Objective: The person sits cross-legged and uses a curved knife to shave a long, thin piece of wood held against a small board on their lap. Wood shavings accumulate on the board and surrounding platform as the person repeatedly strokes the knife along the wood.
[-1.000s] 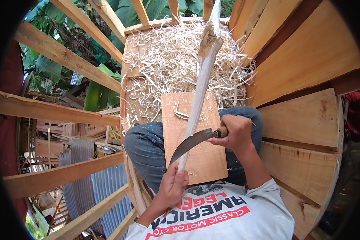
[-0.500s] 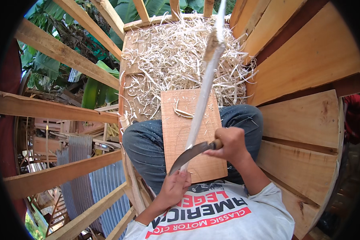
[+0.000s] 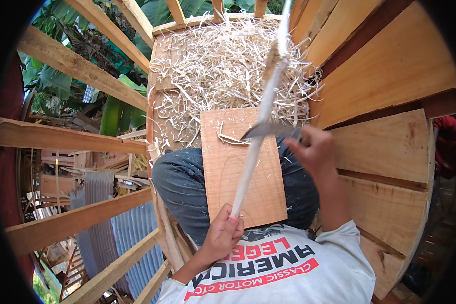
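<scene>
A long pale wooden stick slants up and away over my lap, with a rough brown patch partway along it. My left hand is closed around its near end, close to my shirt. In my right hand is the handle of a curved knife, whose dark blade lies across the stick about midway. Motion blurs the blade and the handle is mostly hidden by my fingers. Under the stick, a flat wooden board rests across my thighs, with a few curled shavings on it.
Beyond my knees a heap of thin wood shavings covers the plank floor. Wooden slats with gaps between them line the left side, with corrugated sheets below. A wall of wide planks stands close on the right.
My right hand has moved the knife away from me along the stick, from near my left hand to about its middle. The left hand keeps its hold.
</scene>
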The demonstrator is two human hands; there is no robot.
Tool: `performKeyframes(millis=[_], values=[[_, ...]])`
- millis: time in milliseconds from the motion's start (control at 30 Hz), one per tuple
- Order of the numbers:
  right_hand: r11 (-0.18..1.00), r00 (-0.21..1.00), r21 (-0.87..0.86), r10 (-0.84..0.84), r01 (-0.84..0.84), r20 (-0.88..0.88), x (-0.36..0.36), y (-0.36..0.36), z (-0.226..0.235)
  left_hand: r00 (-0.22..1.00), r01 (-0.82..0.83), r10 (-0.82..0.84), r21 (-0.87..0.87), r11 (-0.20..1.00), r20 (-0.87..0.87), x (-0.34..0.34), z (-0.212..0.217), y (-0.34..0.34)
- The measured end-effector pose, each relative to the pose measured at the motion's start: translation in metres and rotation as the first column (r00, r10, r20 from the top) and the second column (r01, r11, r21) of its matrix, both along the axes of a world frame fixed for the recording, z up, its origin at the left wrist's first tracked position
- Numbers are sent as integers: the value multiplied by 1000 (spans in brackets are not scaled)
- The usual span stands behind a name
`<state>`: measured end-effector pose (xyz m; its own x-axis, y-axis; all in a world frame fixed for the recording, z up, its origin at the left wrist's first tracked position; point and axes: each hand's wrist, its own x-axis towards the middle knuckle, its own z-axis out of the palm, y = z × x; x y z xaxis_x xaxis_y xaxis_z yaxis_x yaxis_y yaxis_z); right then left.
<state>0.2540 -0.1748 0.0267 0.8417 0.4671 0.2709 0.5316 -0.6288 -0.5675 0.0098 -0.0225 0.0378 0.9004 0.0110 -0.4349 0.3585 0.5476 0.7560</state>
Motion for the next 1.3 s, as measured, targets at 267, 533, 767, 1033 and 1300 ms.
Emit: performKeyframes(millis=[267,533,767,1033,1300], values=[[999,1000,46,-8,8,-4,-16,5,-35,995,30,-63,372,928,77,11,0,-1],[991,930,113,-106,70,352,37,-12,-25,992,93,-116,372,924,40,-1,1,-10],[964,967,81,-254,254,-8,41,-13,-12,995,91,-96,232,968,11,-8,0,-5],[984,984,121,111,-129,140,3,6,-22,996,92,-91,268,959,-17,-1,4,-2],[919,901,73,361,-388,240,-6,11,-18,998,60,-58,82,995,-20,-5,4,4]])
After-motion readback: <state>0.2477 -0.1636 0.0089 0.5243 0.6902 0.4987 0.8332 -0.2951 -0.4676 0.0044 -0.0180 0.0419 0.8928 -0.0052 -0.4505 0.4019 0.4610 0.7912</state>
